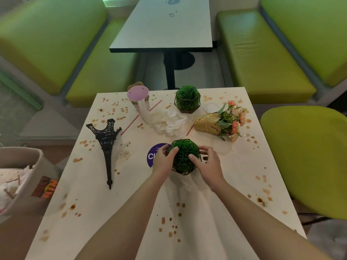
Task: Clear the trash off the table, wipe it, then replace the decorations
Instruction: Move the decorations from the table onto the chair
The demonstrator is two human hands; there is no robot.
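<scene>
Both forearms reach forward over the stained table (244, 184), the left hand (162, 161) and right hand (209, 163) curled around opposite sides of the near grass ball planter (185, 158), gripping its wire frame mid-table. To its left, the toppled tower model (106, 143) lies flat, long axis running near-to-far, tip toward the camera. A purple sticker (155, 153) beneath the left hand reads "C"; the rest is hidden.

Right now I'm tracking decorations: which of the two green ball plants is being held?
The near plant, beside the purple sticker, gripped by left hand and right hand. The far plant stands untouched at the table's far edge.
</scene>
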